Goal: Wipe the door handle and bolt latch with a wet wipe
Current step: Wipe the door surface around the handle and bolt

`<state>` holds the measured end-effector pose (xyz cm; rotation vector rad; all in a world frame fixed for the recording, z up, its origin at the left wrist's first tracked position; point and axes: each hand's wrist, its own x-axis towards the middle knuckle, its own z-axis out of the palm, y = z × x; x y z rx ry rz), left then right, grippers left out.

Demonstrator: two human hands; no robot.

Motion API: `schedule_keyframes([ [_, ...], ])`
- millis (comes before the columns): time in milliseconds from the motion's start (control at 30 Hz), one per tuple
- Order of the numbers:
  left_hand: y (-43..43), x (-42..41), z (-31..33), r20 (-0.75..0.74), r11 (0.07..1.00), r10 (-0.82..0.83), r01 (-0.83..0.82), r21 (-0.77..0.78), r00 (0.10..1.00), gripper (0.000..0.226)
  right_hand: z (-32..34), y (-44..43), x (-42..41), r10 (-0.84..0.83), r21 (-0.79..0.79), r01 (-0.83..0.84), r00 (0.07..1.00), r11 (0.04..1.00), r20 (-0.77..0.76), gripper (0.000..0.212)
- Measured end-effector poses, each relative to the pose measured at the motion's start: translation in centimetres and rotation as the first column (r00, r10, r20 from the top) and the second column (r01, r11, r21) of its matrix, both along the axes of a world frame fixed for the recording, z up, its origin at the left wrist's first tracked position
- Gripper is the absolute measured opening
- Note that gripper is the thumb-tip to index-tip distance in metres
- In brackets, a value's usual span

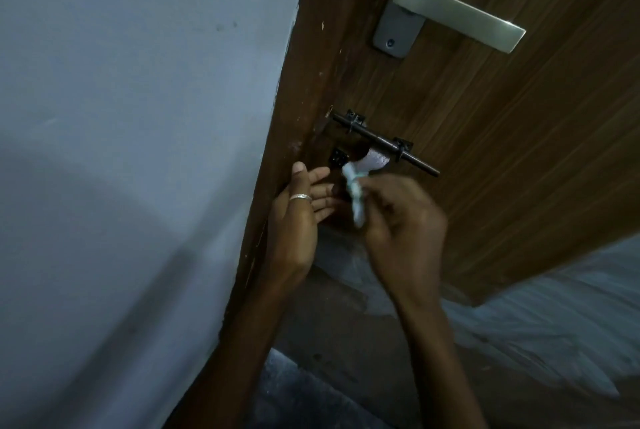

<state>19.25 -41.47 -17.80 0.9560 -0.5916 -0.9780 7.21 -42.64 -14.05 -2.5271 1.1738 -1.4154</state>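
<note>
The bolt latch (pixel 384 143) slants down to the right across the door, just above my right hand (pixel 405 217), which pinches the wet wipe (pixel 356 186) with its top end against the bolt's underside. My left hand (pixel 298 217) lies released, fingers straight, by the door edge. The door handle (pixel 457 14) sits well above both.

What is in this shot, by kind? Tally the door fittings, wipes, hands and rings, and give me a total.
door handle: 1
bolt latch: 1
wet wipe: 1
hands: 2, the left hand and the right hand
ring: 1
Total: 6
</note>
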Motion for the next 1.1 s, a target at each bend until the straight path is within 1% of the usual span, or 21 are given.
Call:
schedule_keyframes([
  [67,0.3,0.1,0.3,0.042,1.000,0.003,-0.002,-0.022,0.999,0.046,2.0,-0.9,0.2,-0.036,-0.021,0.038,0.996,0.999,0.081,0.020],
  [100,0.6,0.1,0.4,0.062,0.999,0.011,-0.009,-0.034,0.998,0.044,2.8,-1.4,0.5,-0.062,-0.045,0.065,0.995,0.997,0.072,0.023],
  [133,0.8,0.1,0.5,0.081,0.999,0.021,-0.017,-0.043,0.997,0.044,3.2,-1.7,0.8,-0.099,-0.079,0.100,0.995,0.992,0.022,0.026],
  [167,1.0,0.1,0.8,0.095,0.998,0.032,-0.027,-0.054,0.995,0.043,3.2,-2.0,1.0,-0.140,-0.118,0.132,0.988,0.984,-0.060,0.028],
  [233,1.3,-0.1,1.2,0.112,0.996,0.054,-0.045,-0.077,0.992,0.045,2.9,-2.0,1.4,-0.197,-0.167,0.162,0.956,0.973,-0.219,0.026],
  [300,1.5,-0.1,1.6,0.133,0.994,0.079,-0.068,-0.084,0.988,0.048,2.3,-1.3,1.8,-0.182,-0.164,0.139,0.941,0.977,-0.286,0.022],
  [400,1.6,0.0,1.8,0.134,0.994,0.089,-0.080,-0.070,0.987,0.047,2.1,0.1,1.5,-0.058,-0.076,0.039,0.959,0.996,-0.276,0.018],
  [433,1.6,0.0,1.9,0.131,0.995,0.084,-0.075,-0.067,0.988,0.047,2.2,0.6,1.0,-0.018,-0.046,0.007,0.965,0.999,-0.263,0.017],
  [467,1.7,-0.1,2.1,0.130,0.995,0.081,-0.071,-0.073,0.988,0.046,2.3,1.1,0.3,0.015,-0.012,-0.018,0.976,1.000,-0.219,0.017],
  [533,1.9,-0.2,3.0,0.158,0.991,0.080,-0.062,-0.119,0.984,0.043,2.9,2.0,-1.4,0.039,0.064,-0.038,0.999,0.997,-0.022,0.018],
  [567,2.0,-0.2,3.7,0.186,0.987,0.079,-0.051,-0.151,0.979,0.040,3.3,2.5,-2.2,0.031,0.106,-0.041,0.995,0.993,0.089,0.018],
  [633,1.6,-0.2,5.3,0.270,0.976,0.079,-0.020,-0.218,0.960,0.033,4.0,3.1,-3.5,-0.007,0.182,-0.048,0.957,0.982,0.290,0.016],
  [667,1.0,-0.2,6.1,0.322,0.970,0.079,0.001,-0.241,0.944,0.031,4.3,3.2,-4.1,-0.031,0.201,-0.046,0.930,0.978,0.366,0.016],
  [733,-0.7,-0.2,7.5,0.428,0.966,0.079,0.037,-0.255,0.901,0.033,4.6,3.1,-4.9,-0.071,0.223,-0.035,0.890,0.974,0.451,0.015],
  [833,-2.7,-0.6,9.3,0.559,0.966,0.100,0.055,-0.254,0.823,0.037,4.8,2.9,-5.6,-0.113,0.264,-0.027,0.859,0.964,0.500,0.016],
  [967,-3.6,-0.7,9.7,0.627,0.957,0.166,0.030,-0.289,0.761,0.041,4.8,2.2,-5.1,-0.124,0.268,-0.007,0.875,0.963,0.468,0.016],
  [1033,-3.8,-0.5,9.3,0.640,0.955,0.178,0.027,-0.297,0.747,0.044,5.4,1.3,-4.0,-0.099,0.203,0.020,0.916,0.979,0.388,0.017],
  [1100,-3.9,0.0,8.8,0.642,0.958,0.177,0.020,-0.287,0.746,0.047,6.3,-0.3,-2.6,-0.084,0.061,0.071,0.961,0.996,0.264,0.019],
])
